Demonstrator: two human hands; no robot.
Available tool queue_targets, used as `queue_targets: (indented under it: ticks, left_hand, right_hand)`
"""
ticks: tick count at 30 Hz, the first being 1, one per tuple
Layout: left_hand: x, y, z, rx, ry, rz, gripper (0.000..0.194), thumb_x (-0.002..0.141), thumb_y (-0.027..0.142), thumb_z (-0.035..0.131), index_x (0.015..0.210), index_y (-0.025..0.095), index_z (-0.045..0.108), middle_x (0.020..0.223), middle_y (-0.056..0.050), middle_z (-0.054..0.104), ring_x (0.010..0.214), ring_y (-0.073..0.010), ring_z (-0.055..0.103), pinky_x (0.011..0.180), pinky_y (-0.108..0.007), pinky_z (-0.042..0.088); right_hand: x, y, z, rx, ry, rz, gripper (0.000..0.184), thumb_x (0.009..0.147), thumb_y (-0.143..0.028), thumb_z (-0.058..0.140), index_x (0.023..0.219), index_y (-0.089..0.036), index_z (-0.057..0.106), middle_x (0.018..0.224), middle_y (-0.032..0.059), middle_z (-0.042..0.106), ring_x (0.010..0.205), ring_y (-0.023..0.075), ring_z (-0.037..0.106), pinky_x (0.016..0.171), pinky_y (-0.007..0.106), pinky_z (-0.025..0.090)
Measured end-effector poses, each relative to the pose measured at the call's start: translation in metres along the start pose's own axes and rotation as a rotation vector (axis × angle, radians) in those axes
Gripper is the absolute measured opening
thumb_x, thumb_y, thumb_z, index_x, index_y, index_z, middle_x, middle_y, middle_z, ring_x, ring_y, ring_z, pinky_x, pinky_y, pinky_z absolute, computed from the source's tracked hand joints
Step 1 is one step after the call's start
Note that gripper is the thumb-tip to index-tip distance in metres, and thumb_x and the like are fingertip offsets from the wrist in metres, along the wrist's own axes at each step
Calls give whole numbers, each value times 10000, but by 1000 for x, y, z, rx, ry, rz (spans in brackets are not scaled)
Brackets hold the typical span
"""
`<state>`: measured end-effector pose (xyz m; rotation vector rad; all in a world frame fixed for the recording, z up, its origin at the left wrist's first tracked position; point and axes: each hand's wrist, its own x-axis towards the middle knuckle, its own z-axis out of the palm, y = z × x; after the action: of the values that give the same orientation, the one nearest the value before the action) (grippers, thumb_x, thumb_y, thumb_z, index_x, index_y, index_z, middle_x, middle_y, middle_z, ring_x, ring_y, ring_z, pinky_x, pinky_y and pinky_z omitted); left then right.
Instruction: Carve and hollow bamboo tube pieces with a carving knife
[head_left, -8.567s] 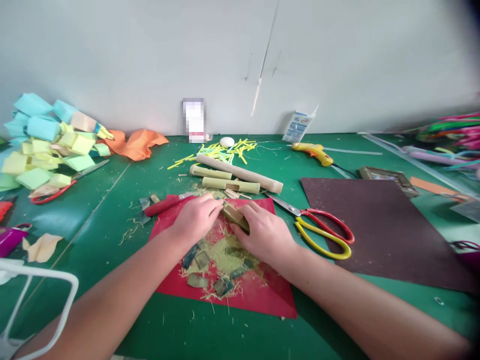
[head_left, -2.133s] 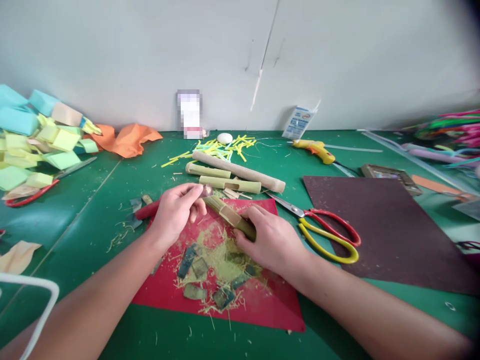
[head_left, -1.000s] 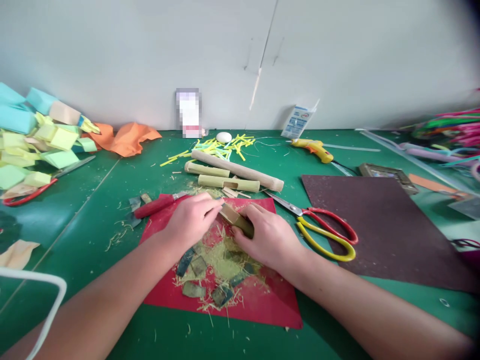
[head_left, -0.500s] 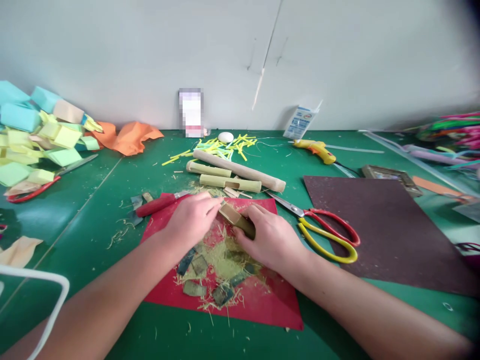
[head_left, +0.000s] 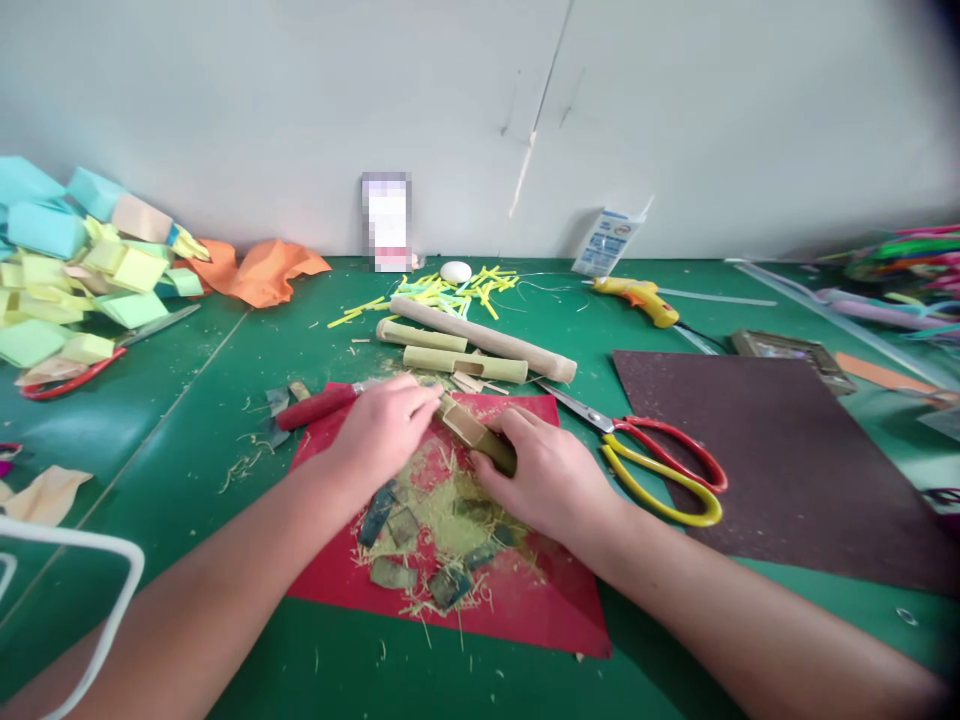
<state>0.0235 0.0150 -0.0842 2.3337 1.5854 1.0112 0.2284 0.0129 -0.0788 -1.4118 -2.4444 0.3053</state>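
My right hand (head_left: 551, 475) is wrapped round a short bamboo tube (head_left: 469, 428) with a rectangular slot cut in its upper side. The tube lies tilted above a red sheet (head_left: 540, 610). At the tube's far left end, the fingers of my left hand (head_left: 386, 425) are pinched together; whatever is between them is hidden. Fine pale dust and fibres cover the middle of the sheet, among several dark, worn square pieces (head_left: 405, 527) that look like sandpaper. Beside my left hand lies a red-handled knife (head_left: 319, 405), its blade partly covered.
Behind my hands lie a slotted bamboo tube (head_left: 502, 370), another tube (head_left: 420, 335) and a wooden rod (head_left: 487, 340). Scissors (head_left: 667, 460) rest at the right by a dark sheet (head_left: 765, 460). A yellow glue gun (head_left: 637, 300) stands further back. Folded paper (head_left: 52, 270) is piled left.
The whole view has shifted slightly, so everything sits a little further right. Both hands stay at the bamboo tube, the left fingers moving only slightly at its end.
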Motion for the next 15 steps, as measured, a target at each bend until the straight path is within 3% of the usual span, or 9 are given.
queue_targets:
  ticks: [2, 7, 15]
  left_hand:
    - [-1, -1, 0, 5, -31, 8, 214, 901, 208, 528, 1012, 154, 702, 844, -72, 691, 769, -169, 644, 738, -291, 509]
    - [0, -3, -2, 159, 26, 46, 202, 895, 203, 539, 984, 151, 713, 807, -70, 700, 745, -188, 633, 722, -328, 475]
    - [-1, -2, -1, 58, 2, 14, 226, 908, 215, 511, 1011, 156, 704, 829, -71, 692, 760, -167, 644, 707, -279, 498]
  right_hand:
    - [1, 0, 1, -6, 9, 0, 177, 785, -371, 531, 802, -196, 510, 783, 23, 609, 644, 152, 534, 542, 256, 302]
    - [0, 0, 0, -14, 10, 8, 180, 780, -373, 537, 791, -196, 510, 777, 22, 611, 634, 151, 535, 535, 256, 295]
    - [-1, 2, 1, -22, 26, -5, 184, 799, -384, 524, 796, -200, 523, 774, 22, 621, 640, 156, 548, 539, 265, 289]
